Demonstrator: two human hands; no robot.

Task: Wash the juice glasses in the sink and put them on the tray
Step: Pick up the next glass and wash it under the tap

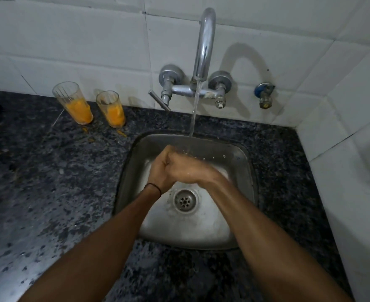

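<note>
Two clear juice glasses stand on the dark granite counter by the tiled wall, left of the sink: the left glass (74,102) and the right glass (112,109), each with orange juice in its lower half. My left hand (161,168) and my right hand (192,170) are pressed together over the steel sink (244,162), under the running water. The right hand lies over the left; neither holds a glass. No tray is in view.
A chrome wall tap (203,49) pours a stream of water (194,118) into the sink. Its lever handle (159,103) sticks out at the left. The drain (185,200) lies below my hands. Orange drips (120,132) mark the counter. A small valve (264,94) sits at right.
</note>
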